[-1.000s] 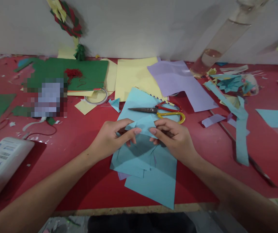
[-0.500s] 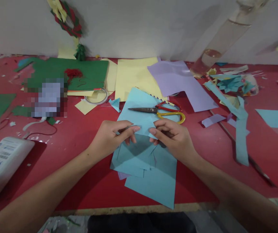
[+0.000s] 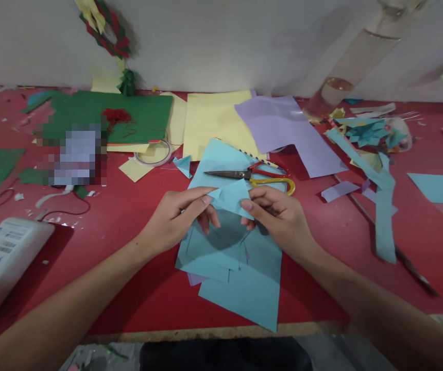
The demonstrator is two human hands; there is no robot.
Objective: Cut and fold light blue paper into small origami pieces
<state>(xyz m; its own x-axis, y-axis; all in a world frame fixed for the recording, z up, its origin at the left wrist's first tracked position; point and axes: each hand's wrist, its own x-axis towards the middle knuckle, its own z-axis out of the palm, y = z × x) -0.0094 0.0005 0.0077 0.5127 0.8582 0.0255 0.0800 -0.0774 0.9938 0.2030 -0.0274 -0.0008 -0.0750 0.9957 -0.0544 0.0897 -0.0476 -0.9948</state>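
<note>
This looks like a papercraft workspace. Scissors point(image 3: 246, 175), a tape roll point(image 3: 165, 159), lavender paper point(image 3: 283, 123) and blue offcuts point(image 3: 386, 221) litter the red tabletop point(image 3: 136, 299).

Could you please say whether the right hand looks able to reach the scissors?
Probably yes: the scissors lie just beyond the right hand, their handles largely uncovered, though that hand holds light-blue paper.

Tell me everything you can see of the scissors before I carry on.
The scissors have dark, metal-looking blades, which look closed and taper to a point, and two loop handles, one red, one yellow. They lie flat on a blue sheet, blades toward the picture's left, handles toward its right. A spotted stick runs close by the red loop; contact is unclear. Neither the left hand nor the right hand holds them.
</note>
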